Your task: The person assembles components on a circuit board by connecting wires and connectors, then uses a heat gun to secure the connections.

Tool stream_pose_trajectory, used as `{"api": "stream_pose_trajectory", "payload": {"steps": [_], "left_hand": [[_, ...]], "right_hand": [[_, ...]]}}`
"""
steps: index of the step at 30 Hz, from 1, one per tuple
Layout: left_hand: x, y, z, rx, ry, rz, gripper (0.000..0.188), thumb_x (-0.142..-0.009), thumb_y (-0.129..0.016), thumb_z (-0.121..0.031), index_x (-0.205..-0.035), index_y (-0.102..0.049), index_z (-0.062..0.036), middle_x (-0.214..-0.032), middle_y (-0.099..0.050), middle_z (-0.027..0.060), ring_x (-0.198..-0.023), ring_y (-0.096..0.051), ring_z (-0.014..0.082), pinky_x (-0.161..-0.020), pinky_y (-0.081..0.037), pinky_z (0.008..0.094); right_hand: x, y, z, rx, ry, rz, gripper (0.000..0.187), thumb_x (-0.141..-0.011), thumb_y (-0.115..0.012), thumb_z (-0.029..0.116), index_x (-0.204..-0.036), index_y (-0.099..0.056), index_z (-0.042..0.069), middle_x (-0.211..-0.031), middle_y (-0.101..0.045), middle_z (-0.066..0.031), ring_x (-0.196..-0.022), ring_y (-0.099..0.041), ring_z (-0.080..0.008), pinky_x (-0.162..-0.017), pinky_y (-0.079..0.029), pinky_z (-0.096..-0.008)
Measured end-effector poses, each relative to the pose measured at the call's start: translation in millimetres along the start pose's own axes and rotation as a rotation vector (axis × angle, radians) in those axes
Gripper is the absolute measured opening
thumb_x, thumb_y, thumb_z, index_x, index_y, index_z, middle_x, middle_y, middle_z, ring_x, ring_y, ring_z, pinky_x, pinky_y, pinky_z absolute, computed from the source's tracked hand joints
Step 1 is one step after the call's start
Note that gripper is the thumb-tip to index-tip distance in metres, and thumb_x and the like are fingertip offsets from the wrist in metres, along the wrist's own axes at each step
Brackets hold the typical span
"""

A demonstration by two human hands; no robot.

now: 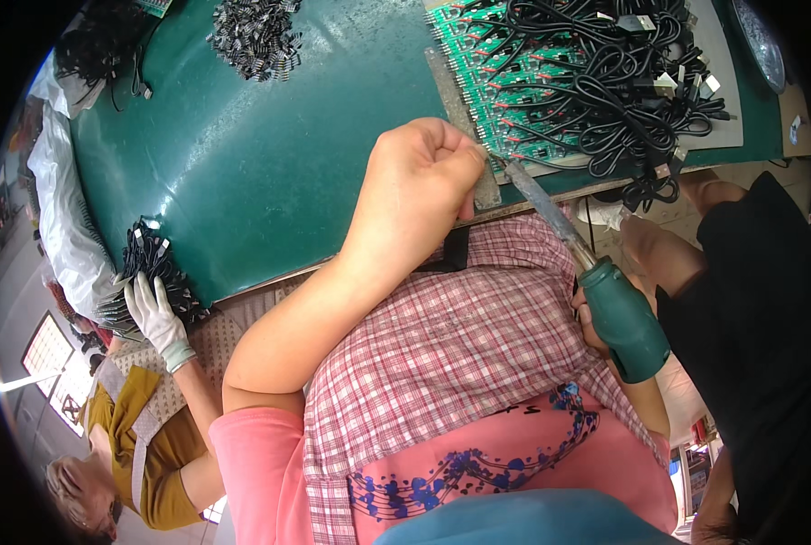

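My left hand point(421, 173) is closed in a pinch at the near corner of the green circuit boards point(478, 82). Whatever sits between its fingertips is too small to make out. In my right hand point(590, 325), partly hidden behind the grip, is a soldering iron point(625, 318) with a thick green handle and a grey metal shaft. Its tip points up and left, close to my left fingertips at the board edge. Black USB cables point(619, 113) lie bundled over the boards, their red and black wire ends along the board rows.
Boards and cables rest on a pale sheet point(728, 118) on the green table point(269, 163). A pile of small black parts point(255, 38) lies at the far side. At left, a co-worker's gloved hand point(155, 318) touches more black cables point(151, 259). Another person in black point(769, 272) is at right.
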State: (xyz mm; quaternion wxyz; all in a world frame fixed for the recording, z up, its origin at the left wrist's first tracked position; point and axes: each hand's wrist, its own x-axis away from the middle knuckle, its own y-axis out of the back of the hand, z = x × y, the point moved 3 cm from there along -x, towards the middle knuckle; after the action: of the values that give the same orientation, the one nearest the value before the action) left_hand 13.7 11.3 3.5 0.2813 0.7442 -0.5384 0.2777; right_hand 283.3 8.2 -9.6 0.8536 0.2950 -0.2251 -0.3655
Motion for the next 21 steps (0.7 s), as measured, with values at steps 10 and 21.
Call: {"api": "stream_pose_trajectory", "payload": {"steps": [10, 21], "left_hand": [[4, 4, 5, 0.09, 0.006, 0.054, 0.016, -0.09, -0.058, -0.016, -0.089, -0.061, -0.0004, -0.058, -0.055, -0.0002, -0.046, -0.042, 0.0041, -0.043, -0.03, 0.0186], [-46, 102, -55, -0.989, -0.92, -0.874, 0.015, -0.084, -0.061, -0.01, -0.098, -0.066, -0.0064, -0.09, -0.06, 0.0068, -0.086, -0.057, 0.0274, -0.074, -0.048, 0.0359]], "right_hand": [[-6, -1, 0, 0.139, -0.097, 0.172, 0.011, -0.067, -0.068, 0.016, -0.077, -0.068, 0.014, -0.072, -0.066, 0.0001, -0.065, -0.063, -0.0211, -0.061, -0.052, -0.0323], [-36, 15, 19, -0.126, -0.045, 0.023, 0.006, -0.073, -0.063, 0.015, -0.074, -0.068, 0.011, -0.069, -0.067, -0.0015, -0.061, -0.062, -0.0181, -0.059, -0.051, -0.0289]]}}
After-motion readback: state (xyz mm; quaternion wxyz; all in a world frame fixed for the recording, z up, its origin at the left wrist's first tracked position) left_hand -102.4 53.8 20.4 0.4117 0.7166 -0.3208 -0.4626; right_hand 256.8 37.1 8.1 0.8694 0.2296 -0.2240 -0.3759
